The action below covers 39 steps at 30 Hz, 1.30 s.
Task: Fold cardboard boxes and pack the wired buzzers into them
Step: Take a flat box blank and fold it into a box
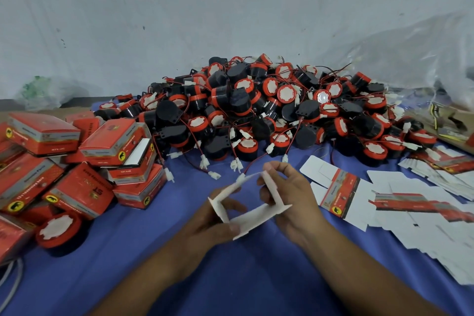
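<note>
White-lined cardboard box sleeve point(256, 218), opened into a square tube, is gripped over blue-covered counter point(243, 277) by curled fingers of left hand point(205, 231) and right hand point(292, 202). Flat printed box blanks point(410, 202) are spread right, folded red boxes point(77, 161) stacked left. Black-and-red wired buzzers point(269, 110) are piled behind.

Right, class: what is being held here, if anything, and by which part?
A half-opened cardboard box, held by both hands: the left hand grips its near left corner, the right hand pinches its right wall.
</note>
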Motion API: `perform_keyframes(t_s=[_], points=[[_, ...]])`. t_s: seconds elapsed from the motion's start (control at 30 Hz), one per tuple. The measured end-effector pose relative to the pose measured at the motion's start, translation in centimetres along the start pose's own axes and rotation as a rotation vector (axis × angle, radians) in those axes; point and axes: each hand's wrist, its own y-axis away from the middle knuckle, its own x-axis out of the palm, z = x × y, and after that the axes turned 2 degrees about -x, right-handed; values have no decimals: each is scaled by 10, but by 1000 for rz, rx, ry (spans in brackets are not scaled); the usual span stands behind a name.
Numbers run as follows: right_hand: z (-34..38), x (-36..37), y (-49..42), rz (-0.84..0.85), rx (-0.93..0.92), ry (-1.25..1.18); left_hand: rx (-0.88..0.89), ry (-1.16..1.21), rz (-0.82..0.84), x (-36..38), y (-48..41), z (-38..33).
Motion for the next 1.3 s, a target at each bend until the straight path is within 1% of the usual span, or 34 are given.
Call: perform_keyframes(t_s=[0.1, 0.17, 0.2, 0.27, 0.33, 0.37, 0.43, 0.47, 0.5, 0.57, 0.63, 0.7, 0.8, 0.87, 0.93, 1.0, 1.1, 1.17, 1.23, 1.3], points=[[3, 0, 0, 129, -101, 112, 41, -6, -203, -1, -4, 5], [5, -2, 0, 260, -103, 315, 55, 43, -331, -9, -8, 6], [6, -5, 0, 333, -81, 438, 52, 90, -370, -13, -10, 5], [8, -9, 2, 462, -8, 637, 21, 176, -401, -19, -13, 4], [12, -11, 5, 579, 37, 840, 1, 192, -406, -22, -13, 5], [13, -13, 5, 615, 15, 986, 6, 164, -394, -22, -12, 5], [13, -13, 7, 676, -114, 1267, 50, 51, -340, -18, -7, 4], [13, -11, 9, 712, -156, 1310, 84, -1, -322, -15, -4, 3], [14, -9, 11, 748, -146, 1277, 113, -27, -318, -12, -3, 1], [14, -6, 15, 804, -57, 1093, 158, -27, -313, -8, -2, -2], [13, -6, 15, 807, 7, 889, 176, 4, -310, -7, -3, -5], [13, -8, 12, 778, -7, 712, 145, 51, -305, -9, -3, -3], [12, -9, 5, 608, -77, 523, 122, 7, -200, -10, 1, -4], [9, -8, 1, 477, -65, 354, 137, -116, -123, -7, 5, -6], [3, -6, 0, 389, -26, 241, 133, -202, -99, -5, 6, -9], [-1, -4, -1, 351, 1, 200, 119, -218, -110, -4, 5, -12], [-6, -3, -1, 315, 23, 170, 154, -216, -149, -5, 2, -16], [-9, -2, 0, 303, 32, 172, 147, -200, -135, -4, 1, -18], [-12, 0, 1, 313, 42, 185, 116, -176, -131, -3, -1, -18], [-13, 1, 3, 355, 34, 201, 93, -158, -208, -1, -2, -17]])
